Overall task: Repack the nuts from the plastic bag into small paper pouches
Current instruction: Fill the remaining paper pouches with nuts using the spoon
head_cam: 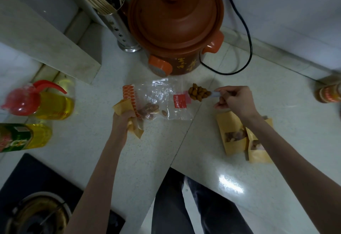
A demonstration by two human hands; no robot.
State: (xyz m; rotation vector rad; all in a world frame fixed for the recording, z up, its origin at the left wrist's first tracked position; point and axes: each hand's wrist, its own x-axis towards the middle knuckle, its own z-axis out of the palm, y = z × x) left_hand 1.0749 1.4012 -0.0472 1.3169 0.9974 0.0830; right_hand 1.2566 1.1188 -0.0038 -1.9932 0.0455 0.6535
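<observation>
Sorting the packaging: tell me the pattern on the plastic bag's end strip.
Orange with a white lattice pattern on the plastic bag's end strip, seen in the head view.

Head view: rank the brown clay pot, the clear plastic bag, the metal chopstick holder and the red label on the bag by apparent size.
1. brown clay pot
2. clear plastic bag and metal chopstick holder: look similar, so unranked
3. red label

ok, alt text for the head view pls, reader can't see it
Over a pale stone counter, the left hand grips a tan paper pouch beside a clear plastic bag of nuts, while the right hand pinches a small scoop of brown nuts. Two filled tan pouches lie at right; a brown clay cooker stands behind.
</observation>
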